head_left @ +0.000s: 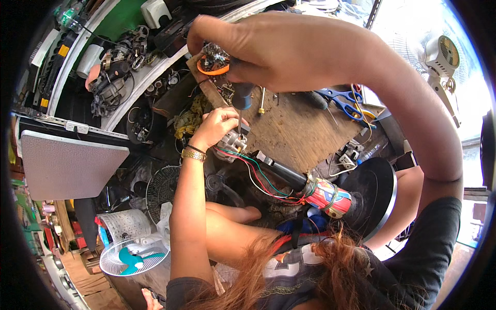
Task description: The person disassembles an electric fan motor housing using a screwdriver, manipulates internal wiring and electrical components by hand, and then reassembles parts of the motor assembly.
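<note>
My left hand [217, 126], with a watch at the wrist, is closed on the top of a small metal motor [231, 144] at the centre, by a dark piece and a tool's shaft. My right hand [253, 54] is raised above it, closed on a blue-and-dark tool handle [243, 98] that points down at the motor. Coloured wires [258, 173] run from the motor along a black tube [284, 173] to a round black stand base [380, 199]. A wooden board [294, 134] lies just behind the motor.
Scissors [346, 108] and an orange bowl of small parts [212, 70] sit on the board. Shelves of metal parts [119, 82] are at upper left, a grey panel [72, 168] at left. Fan guards [132, 256] stand low left; a fan [439, 57] is at upper right.
</note>
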`<state>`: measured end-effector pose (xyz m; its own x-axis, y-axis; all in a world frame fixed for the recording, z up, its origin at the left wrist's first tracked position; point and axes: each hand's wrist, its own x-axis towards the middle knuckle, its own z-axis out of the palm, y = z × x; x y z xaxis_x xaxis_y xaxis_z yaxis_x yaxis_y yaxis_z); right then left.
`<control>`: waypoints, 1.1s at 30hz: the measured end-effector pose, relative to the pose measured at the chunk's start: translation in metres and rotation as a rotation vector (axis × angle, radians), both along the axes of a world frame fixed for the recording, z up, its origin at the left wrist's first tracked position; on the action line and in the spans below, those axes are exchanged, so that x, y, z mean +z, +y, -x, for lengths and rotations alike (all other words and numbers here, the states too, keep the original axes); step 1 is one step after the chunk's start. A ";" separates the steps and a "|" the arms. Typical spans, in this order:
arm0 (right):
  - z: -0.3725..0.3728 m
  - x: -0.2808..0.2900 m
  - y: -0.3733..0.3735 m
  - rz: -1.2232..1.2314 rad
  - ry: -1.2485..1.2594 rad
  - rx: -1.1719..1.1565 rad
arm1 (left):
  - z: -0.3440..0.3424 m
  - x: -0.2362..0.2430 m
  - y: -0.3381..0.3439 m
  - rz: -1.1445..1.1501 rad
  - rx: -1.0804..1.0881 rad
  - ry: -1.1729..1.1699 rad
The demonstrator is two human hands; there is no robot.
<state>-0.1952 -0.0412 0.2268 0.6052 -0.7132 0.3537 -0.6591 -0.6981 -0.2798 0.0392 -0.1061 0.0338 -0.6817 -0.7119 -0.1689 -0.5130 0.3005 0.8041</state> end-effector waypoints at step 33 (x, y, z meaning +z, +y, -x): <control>-0.021 0.007 0.003 0.067 0.280 -0.098 | -0.001 -0.006 -0.003 0.072 0.018 -0.145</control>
